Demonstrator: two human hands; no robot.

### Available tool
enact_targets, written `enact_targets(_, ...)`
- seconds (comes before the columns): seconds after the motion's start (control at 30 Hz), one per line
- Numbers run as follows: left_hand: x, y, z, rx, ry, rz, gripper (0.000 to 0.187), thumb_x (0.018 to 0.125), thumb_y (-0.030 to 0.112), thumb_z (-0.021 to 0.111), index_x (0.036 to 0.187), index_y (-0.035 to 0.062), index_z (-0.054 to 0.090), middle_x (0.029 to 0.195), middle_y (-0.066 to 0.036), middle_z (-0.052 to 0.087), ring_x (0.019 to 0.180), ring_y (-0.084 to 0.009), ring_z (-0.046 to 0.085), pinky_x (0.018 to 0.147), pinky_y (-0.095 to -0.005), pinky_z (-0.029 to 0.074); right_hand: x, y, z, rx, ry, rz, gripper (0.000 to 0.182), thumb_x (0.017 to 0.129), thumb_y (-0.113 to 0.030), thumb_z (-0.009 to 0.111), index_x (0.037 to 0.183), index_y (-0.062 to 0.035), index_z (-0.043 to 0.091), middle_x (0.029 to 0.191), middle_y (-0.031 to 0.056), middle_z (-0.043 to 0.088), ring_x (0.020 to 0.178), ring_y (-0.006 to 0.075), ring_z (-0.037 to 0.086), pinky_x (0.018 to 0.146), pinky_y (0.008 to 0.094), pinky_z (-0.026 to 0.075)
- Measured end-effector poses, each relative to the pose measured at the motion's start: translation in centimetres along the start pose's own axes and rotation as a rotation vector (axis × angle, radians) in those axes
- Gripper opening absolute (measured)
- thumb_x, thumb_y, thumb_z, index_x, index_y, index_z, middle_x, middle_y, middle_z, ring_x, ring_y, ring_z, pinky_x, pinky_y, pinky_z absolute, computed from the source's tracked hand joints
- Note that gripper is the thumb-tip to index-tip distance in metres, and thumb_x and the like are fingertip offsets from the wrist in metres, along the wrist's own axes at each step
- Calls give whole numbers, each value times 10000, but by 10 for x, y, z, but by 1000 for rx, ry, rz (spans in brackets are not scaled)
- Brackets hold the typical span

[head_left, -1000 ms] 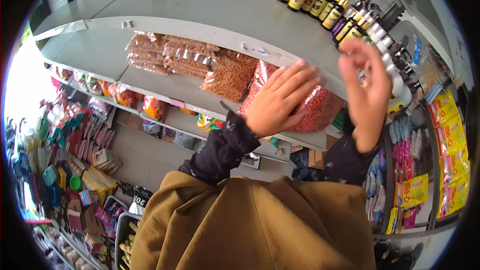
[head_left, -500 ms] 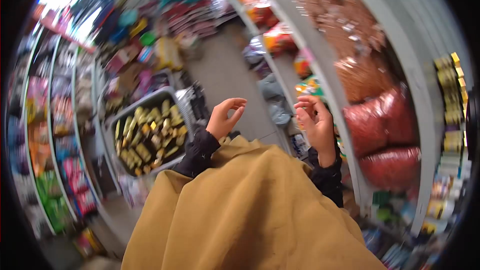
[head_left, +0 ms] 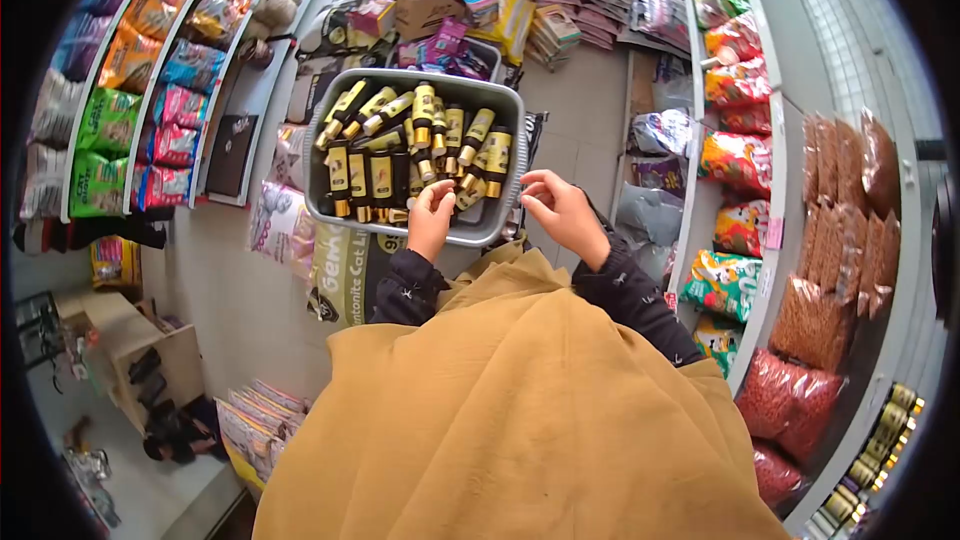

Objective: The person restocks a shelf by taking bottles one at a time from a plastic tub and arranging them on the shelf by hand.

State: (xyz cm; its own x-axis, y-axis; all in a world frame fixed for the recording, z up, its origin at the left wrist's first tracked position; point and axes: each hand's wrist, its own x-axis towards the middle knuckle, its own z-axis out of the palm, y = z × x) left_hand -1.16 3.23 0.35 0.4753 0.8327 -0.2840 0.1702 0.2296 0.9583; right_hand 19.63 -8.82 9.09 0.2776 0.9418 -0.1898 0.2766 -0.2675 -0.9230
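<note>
Black bottles (head_left: 382, 178) with yellow labels and gold caps fill a grey plastic bin (head_left: 517, 155) in front of me. My left hand (head_left: 430, 224) is over the bin's near side, its fingers loosely bent and parted, fingertips close to the gold caps. At the bin's right rim, my right hand (head_left: 566, 218) is half curled, with a gap between thumb and fingers and nothing in it. Most of the bottles lie in a jumble, while those along the near left stand side by side.
A cat litter bag (head_left: 343, 275) lies under the bin's near side. Shelves of pet food bags (head_left: 735, 160) run along the right, with bagged kibble (head_left: 815, 320) beyond. More packet shelves (head_left: 178, 123) stand left. Behind the bin are boxes (head_left: 428, 15) and stacked pink packs (head_left: 575, 5).
My view has turned left, so the bin now sits straight ahead. Both hands have come to it, the left over its near side and the right at its rim.
</note>
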Motion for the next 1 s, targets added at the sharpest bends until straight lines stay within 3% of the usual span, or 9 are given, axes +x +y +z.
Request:
enact_targets(0.17, 4, -2, 2, -429, 51, -327, 334, 956, 176, 529, 1238, -2, 504, 1115, -60, 578, 997, -154, 577, 878, -280, 468, 47, 24, 37, -99, -61, -55, 346, 830, -52, 626, 1162, -9, 535, 990, 122, 639, 806, 180, 629, 723, 295, 498)
enact_targets(0.27, 6, -5, 17, -596, 50, -498, 454, 967, 262, 501, 1331, 6, 411, 1252, -125, 503, 1133, -215, 516, 957, -315, 431, 69, 42, 45, -441, 189, -295, 447, 772, 23, 588, 1211, -23, 515, 1109, 164, 618, 947, 306, 600, 816, 378, 475)
enact_targets(0.33, 9, -8, 26, -680, 46, -590, 516, 972, 305, 487, 1378, 10, 365, 1321, -158, 466, 1201, -246, 485, 996, -332, 412, 82, 43, 40, -522, 192, -271, 483, 758, 36, 573, 1231, -29, 505, 1141, 161, 608, 981, 321, 577, 841, 390, 455)
enact_targets(0.43, 25, -17, 38, -900, 15, -863, 698, 959, 444, 448, 1480, 61, 186, 1491, -220, 223, 1366, -319, 285, 1092, -383, 314, 100, 42, 33, -683, 204, -237, 558, 729, 63, 544, 1273, -41, 483, 1204, 155, 588, 1051, 352, 531, 890, 414, 416)
enact_targets(0.57, 38, -21, 50, -907, -37, -872, 797, 940, 518, 422, 1513, 122, 34, 1539, -235, 51, 1423, -339, 145, 1134, -404, 231, 116, 50, 30, -848, 121, -250, 589, 718, 23, 577, 1293, -55, 470, 1206, 126, 578, 1026, 331, 523, 841, 437, 421)
enact_targets(0.73, 42, -20, 47, -839, -70, -869, 755, 928, 523, 446, 1503, 131, 153, 1519, -225, 134, 1397, -328, 207, 1134, -404, 226, 124, 50, 32, -874, 41, -192, 592, 709, 4, 599, 1285, -66, 484, 1191, 116, 572, 1025, 332, 520, 846, 429, 422)
enact_targets(0.83, 39, -17, 42, -765, -70, -898, 600, 953, 403, 476, 1439, 97, 303, 1425, -201, 334, 1318, -302, 349, 1099, -393, 301, 127, 49, 31, -844, 18, -159, 581, 698, 6, 611, 1263, -87, 513, 1165, 111, 568, 1024, 330, 514, 845, 425, 423)
enact_targets(0.87, 36, -20, 42, -767, -69, -896, 600, 953, 403, 476, 1439, 97, 303, 1425, -201, 334, 1318, -302, 349, 1099, -393, 301, 126, 49, 31, -806, 20, -155, 566, 690, 7, 618, 1240, -99, 535, 1135, 114, 571, 1017, 328, 514, 842, 422, 424)
enact_targets(1.0, 16, -30, 41, -651, -199, -662, 492, 955, 276, 521, 1374, 76, 355, 1311, -163, 474, 1213, -250, 482, 1022, -367, 393, 115, 49, 31, -711, 16, -133, 512, 683, 8, 626, 1176, -126, 593, 1057, 121, 577, 996, 329, 513, 842, 405, 427)
